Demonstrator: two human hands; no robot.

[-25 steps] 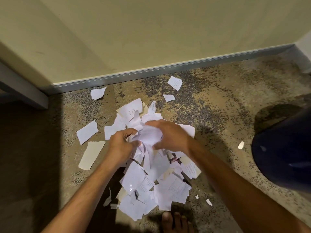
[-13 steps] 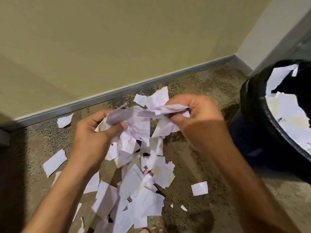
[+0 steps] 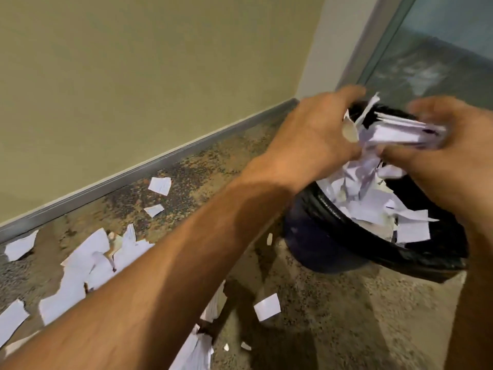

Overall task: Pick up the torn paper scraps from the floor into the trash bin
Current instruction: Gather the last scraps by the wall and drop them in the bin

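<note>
Wall [image 3: 133, 89]: olive-beige, filling the upper left, with a grey skirting strip [image 3: 160, 162] running along its foot down to the floor.
Floor [image 3: 333, 316]: speckled brown and grey; it carries the loose paper and the bin.
Scraps on the floor [image 3: 80, 263]: white torn pieces lie thickest at the left edge of the floor, partly hidden under the left forearm; two small pieces [image 3: 159, 186] lie apart nearer the skirting, and one lone piece [image 3: 267, 307] lies in the open middle of the floor, below the bin.
Left hand [image 3: 312, 137]: raised over the near left rim of the bin, back of the hand toward the camera; its fingers are curled round the left end of the paper bundle, thumb pressed against it.
Paper bundle [image 3: 394, 132]: a crumpled wad of white and pale lilac scraps, held between the two hands directly above the bin's opening; loose ends hang down from it toward the paper inside.
Trash bin [image 3: 333, 236]: dark, round, lined with a black bag, standing on the floor near the right corner where the wall meets a glass panel [image 3: 440, 49].
Scraps in the bin [image 3: 373, 206]: a heap of white pieces rising close to the rim.
Right hand [image 3: 453, 145]: blurred, at the right end of the bundle; its fingers curl over the top of the paper and the thumb pinches from below.
</note>
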